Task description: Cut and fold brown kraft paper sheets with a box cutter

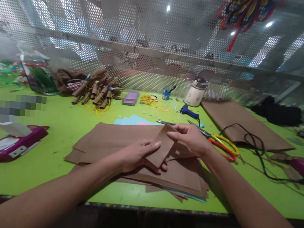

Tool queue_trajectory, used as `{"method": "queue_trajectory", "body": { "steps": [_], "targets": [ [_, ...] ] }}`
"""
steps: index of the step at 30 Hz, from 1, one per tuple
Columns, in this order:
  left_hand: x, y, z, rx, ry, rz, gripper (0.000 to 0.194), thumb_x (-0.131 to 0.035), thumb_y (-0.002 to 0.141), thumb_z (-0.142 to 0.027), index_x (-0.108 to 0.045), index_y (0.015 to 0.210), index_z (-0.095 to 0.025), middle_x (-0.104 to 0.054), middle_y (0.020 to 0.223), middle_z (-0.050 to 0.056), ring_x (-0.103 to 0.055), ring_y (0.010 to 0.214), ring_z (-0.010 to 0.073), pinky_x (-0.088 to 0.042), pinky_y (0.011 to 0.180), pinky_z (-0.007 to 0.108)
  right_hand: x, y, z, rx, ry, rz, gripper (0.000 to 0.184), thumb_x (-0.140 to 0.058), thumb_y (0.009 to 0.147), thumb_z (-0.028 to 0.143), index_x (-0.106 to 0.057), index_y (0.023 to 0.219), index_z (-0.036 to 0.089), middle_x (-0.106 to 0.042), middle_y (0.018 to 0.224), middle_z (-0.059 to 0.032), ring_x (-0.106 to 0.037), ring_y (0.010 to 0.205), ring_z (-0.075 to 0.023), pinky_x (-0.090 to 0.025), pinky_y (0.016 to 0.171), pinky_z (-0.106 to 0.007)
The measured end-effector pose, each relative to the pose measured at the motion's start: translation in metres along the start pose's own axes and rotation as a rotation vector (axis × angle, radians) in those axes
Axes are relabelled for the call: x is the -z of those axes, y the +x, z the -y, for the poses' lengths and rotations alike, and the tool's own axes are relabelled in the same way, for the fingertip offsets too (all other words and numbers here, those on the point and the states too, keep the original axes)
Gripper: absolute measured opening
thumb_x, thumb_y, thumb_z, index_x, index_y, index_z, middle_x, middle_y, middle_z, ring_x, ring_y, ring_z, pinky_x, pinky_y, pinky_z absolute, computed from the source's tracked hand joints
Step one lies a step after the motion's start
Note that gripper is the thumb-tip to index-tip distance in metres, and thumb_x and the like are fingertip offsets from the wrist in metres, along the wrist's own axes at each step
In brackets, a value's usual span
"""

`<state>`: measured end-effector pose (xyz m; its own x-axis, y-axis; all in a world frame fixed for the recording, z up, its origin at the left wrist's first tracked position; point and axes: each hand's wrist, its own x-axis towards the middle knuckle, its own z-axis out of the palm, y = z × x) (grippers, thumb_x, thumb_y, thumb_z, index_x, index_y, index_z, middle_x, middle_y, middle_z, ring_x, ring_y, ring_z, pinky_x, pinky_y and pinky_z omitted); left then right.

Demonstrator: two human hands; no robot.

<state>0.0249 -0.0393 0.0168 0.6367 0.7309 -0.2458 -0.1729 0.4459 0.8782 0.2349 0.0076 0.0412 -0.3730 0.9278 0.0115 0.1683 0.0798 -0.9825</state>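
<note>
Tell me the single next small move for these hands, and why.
Probably slide the right hand down the right edge of the small brown paper piece, pressing it flat. The left hand steadies the piece, thumb on its face and fingers beneath, while the right pinches only near the top corner.

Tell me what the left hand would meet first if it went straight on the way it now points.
Most likely the right hand, whose fingers are at the opposite edge of the small brown paper that the left hand holds; their exact heights are hard to judge.
</note>
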Motion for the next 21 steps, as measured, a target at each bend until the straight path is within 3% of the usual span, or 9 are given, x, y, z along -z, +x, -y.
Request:
{"method": "queue_trajectory", "body": {
  "steps": [3,8,14,17,21],
  "targets": [
    [0.001,0.001,0.001,-0.023,-0.033,0.015,0.041,-0.046,0.096,-0.044,-0.062,0.105,-0.008,-0.069,0.095,0.019,-0.071,0.081,0.027,-0.057,0.072,0.039,0.002,0.001,-0.002,0.01,0.024,-0.004,0.029,-0.077,0.068,0.04,-0.07,0.082,0.015,-0.06,0.068,0.0022,-0.049,0.061,-0.0103,-0.036,0.061,-0.025],
    [0.002,0.002,0.001,-0.032,-0.017,0.044,0.03,-0.054,0.093,-0.034,-0.059,0.112,-0.011,-0.07,0.097,0.016,-0.071,0.085,0.0262,-0.056,0.079,0.041,0.003,0.005,-0.007,0.046,-0.001,-0.045,0.033,-0.078,0.066,0.042,-0.07,0.081,0.015,-0.06,0.066,0.0017,-0.048,0.059,-0.0109,-0.037,0.059,-0.026],
    [0.004,0.002,-0.001,-0.001,-0.104,0.029,0.052,-0.038,0.098,-0.048,-0.059,0.115,-0.004,-0.069,0.102,0.024,-0.071,0.086,0.0303,-0.057,0.076,0.043,0.01,0.01,-0.014,0.033,0.003,-0.1,0.035,-0.077,0.067,0.045,-0.071,0.083,0.014,-0.061,0.067,0.0008,-0.049,0.061,-0.0114,-0.037,0.057,-0.026],
    [0.004,0.003,-0.003,0.007,-0.122,-0.016,0.059,-0.035,0.097,-0.053,-0.058,0.118,-0.003,-0.069,0.101,0.025,-0.072,0.085,0.0301,-0.057,0.074,0.04,0.012,0.012,-0.017,0.018,0.056,-0.105,0.035,-0.077,0.067,0.045,-0.072,0.084,0.015,-0.062,0.067,0.0011,-0.049,0.059,-0.0108,-0.036,0.057,-0.026],
    [0.003,0.002,-0.004,-0.049,-0.056,-0.127,0.044,-0.044,0.096,-0.043,-0.055,0.121,-0.008,-0.071,0.098,0.021,-0.072,0.082,0.0296,-0.058,0.07,0.038,0.012,0.014,-0.02,0.037,0.088,-0.124,0.032,-0.077,0.068,0.044,-0.072,0.082,0.015,-0.063,0.066,0.001,-0.048,0.058,-0.0106,-0.036,0.058,-0.026]
  ]
}}
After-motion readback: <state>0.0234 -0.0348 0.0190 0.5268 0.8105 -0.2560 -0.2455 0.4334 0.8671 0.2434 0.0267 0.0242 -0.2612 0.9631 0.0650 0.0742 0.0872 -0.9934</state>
